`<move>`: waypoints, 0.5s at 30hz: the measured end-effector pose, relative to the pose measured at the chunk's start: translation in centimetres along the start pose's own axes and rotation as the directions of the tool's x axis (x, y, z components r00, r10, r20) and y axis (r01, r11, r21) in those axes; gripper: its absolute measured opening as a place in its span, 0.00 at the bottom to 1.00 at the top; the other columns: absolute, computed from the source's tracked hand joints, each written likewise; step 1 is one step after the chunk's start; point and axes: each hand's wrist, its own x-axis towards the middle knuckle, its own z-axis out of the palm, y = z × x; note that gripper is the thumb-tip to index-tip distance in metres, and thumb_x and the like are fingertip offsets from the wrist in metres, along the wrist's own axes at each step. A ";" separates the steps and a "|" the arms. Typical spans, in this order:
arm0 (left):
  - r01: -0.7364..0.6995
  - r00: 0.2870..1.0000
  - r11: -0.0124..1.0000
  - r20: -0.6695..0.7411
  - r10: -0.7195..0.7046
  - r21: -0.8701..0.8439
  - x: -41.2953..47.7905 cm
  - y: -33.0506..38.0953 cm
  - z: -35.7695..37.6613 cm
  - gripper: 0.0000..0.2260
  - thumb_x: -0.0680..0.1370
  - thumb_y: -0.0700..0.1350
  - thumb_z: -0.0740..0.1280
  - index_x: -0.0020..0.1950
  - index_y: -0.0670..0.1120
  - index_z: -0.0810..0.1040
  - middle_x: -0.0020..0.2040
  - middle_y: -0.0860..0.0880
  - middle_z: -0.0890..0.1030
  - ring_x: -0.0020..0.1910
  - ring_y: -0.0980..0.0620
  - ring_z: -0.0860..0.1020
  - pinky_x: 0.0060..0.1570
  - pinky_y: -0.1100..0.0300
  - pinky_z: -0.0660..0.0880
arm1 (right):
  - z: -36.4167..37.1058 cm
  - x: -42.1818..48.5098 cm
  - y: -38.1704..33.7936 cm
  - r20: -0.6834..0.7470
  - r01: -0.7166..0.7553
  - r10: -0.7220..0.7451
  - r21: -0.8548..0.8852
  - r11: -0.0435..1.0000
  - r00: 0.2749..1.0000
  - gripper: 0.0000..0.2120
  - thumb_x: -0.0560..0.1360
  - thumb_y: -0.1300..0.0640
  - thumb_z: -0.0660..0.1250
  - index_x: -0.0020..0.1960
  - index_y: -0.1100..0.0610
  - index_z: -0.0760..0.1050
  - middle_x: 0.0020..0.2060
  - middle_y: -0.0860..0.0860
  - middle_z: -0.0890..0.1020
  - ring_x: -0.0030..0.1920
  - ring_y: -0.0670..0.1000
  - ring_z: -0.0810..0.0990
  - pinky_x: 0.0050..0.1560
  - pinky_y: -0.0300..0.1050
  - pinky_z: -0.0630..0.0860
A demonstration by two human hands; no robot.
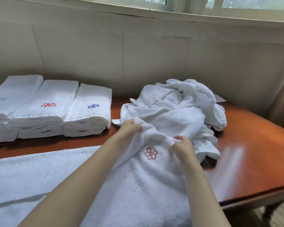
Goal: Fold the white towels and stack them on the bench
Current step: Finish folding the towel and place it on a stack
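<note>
- A reddish-brown wooden surface [246,145] runs under a cream panelled wall [154,63], with a window ledge along the top of the view.
- At far left three stacks [47,112] of folded towels sit side by side, touching, each top towel showing a stitched emblem (blue, red, blue).
- At far right, well apart from the stacks, lies an unfolded pile [179,108] of white towels.
- A flat towel [31,174] lies spread along the near left of the surface.
- The step in hand looks like the start of a fold: one towel [138,185], with a red emblem [150,153] facing up, is drawn from the pile toward the near edge, its far end bunched and apparently resting against the pile.
- The left hand [129,128] has its fingers curled round the bunched far edge of this towel, on the left.
- The right hand [182,145] pinches the same edge further right, fingers bent, thumb tucked into the cloth.
- Judged from this, the next move calls for finding the two corners, pulling the edge taut and clear of the pile, then laying the towel flat (the emblem probably ending on top, as on the stacks).
- Much is left: the pile seems to hold several towels.
</note>
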 end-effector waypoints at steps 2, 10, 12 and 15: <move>-0.101 0.994 0.994 -0.049 0.102 0.033 -0.1 1.2 0.0 0.10 0.72 0.28 0.60 0.40 0.40 0.76 0.33 0.46 0.77 0.29 0.54 0.77 0.26 0.70 0.70 | -0.7 0.8 0.1 -0.003 -0.019 0.019 0.098 0.995 1.000 0.22 0.66 0.74 0.62 0.55 0.56 0.74 0.38 0.53 0.77 0.37 0.52 0.75 0.35 0.42 0.70; -0.329 0.829 0.909 0.539 0.148 0.256 -3.3 2.2 -0.4 0.14 0.71 0.44 0.72 0.56 0.50 0.81 0.56 0.51 0.82 0.49 0.54 0.79 0.53 0.56 0.76 | -1.5 2.2 1.9 -0.124 -0.062 0.047 -0.117 0.991 0.991 0.09 0.71 0.56 0.70 0.35 0.59 0.76 0.32 0.52 0.75 0.39 0.55 0.74 0.41 0.42 0.68; -0.309 0.736 0.845 0.672 -0.078 0.437 -4.1 1.5 -0.5 0.14 0.76 0.47 0.70 0.60 0.59 0.78 0.62 0.58 0.78 0.52 0.60 0.78 0.57 0.59 0.75 | -2.0 2.3 2.0 -0.101 -0.090 0.080 -0.102 0.991 0.992 0.19 0.74 0.48 0.67 0.32 0.61 0.75 0.29 0.54 0.71 0.35 0.54 0.71 0.38 0.43 0.68; -0.258 0.688 0.804 0.686 -0.236 0.536 -5.4 0.1 -0.6 0.14 0.78 0.49 0.67 0.62 0.63 0.75 0.64 0.62 0.75 0.61 0.63 0.75 0.64 0.61 0.72 | -3.1 2.2 1.7 -0.049 -0.154 0.158 0.073 0.985 0.986 0.18 0.78 0.53 0.60 0.37 0.65 0.75 0.35 0.57 0.76 0.39 0.56 0.75 0.43 0.51 0.73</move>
